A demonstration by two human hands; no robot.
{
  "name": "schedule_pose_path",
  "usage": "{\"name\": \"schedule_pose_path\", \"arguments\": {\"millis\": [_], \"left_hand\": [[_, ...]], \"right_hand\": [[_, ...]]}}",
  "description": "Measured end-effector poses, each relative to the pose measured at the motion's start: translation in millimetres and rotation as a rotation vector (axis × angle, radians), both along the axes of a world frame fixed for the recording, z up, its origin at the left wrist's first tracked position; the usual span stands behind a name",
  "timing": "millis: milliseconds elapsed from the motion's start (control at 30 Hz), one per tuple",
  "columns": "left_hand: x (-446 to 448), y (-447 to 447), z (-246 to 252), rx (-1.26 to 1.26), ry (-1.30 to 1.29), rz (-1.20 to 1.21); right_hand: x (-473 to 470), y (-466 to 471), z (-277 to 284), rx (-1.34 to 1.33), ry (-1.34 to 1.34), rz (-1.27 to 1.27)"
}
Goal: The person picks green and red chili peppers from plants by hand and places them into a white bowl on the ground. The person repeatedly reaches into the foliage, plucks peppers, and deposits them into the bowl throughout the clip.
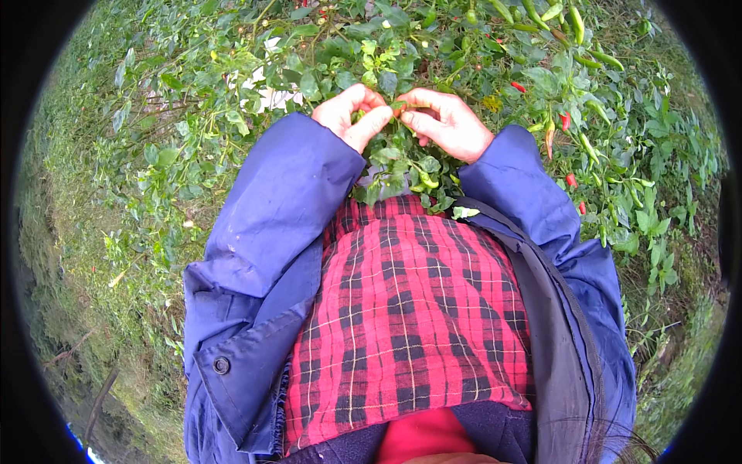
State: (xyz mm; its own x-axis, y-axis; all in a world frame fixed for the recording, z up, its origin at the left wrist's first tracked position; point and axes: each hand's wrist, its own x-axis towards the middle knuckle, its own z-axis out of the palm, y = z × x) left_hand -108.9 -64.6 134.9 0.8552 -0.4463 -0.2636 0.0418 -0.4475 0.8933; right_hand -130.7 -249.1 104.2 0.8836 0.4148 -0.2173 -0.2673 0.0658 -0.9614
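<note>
Both hands meet over leafy chili pepper plants at the top centre. My left hand (pixel 355 116) pinches a part of a green chili plant stem (pixel 400 110) between thumb and fingertips. Close beside it on the right, my right hand (pixel 446 123) has its thumb and index finger closed on the same spot; a bit of red or orange shows between the fingertips, too small to identify. Below the hands, curved green chilies (pixel 428 180) hang among leaves against my red checked cloth. What lies within the curled fingers is hidden.
Green chilies (pixel 577 25) hang in a cluster at the upper right, with red chilies (pixel 565 121) lower down. A whitish sheet-like patch (pixel 269 95) shows through leaves on the left. Foliage surrounds my arms, and branches (pixel 99 400) lie at the lower left.
</note>
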Motion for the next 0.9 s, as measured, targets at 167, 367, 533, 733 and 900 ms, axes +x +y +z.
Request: {"name": "schedule_pose_path", "arguments": {"millis": [167, 367, 533, 733, 900], "left_hand": [[4, -2, -4, -0.079, 0.038, 0.079], [-4, -5, -2, 0.058, -0.199, 0.091], [-6, -3, 4, 0.038, -0.239, 0.111], [11, 21, 16, -0.967, 0.746, 0.231], [-4, 19, 38, -0.78, 0.57, 0.133]], "right_hand": [[2, 1, 5, -0.073, -0.077, 0.082], [6, 3, -1, -0.218, -0.058, 0.025], [2, 9, -7, -0.15, 0.003, -0.108], [1, -1, -13, 0.029, 0.049, -0.145], [8, -8, -13, 0.142, 0.176, -0.194]]}}
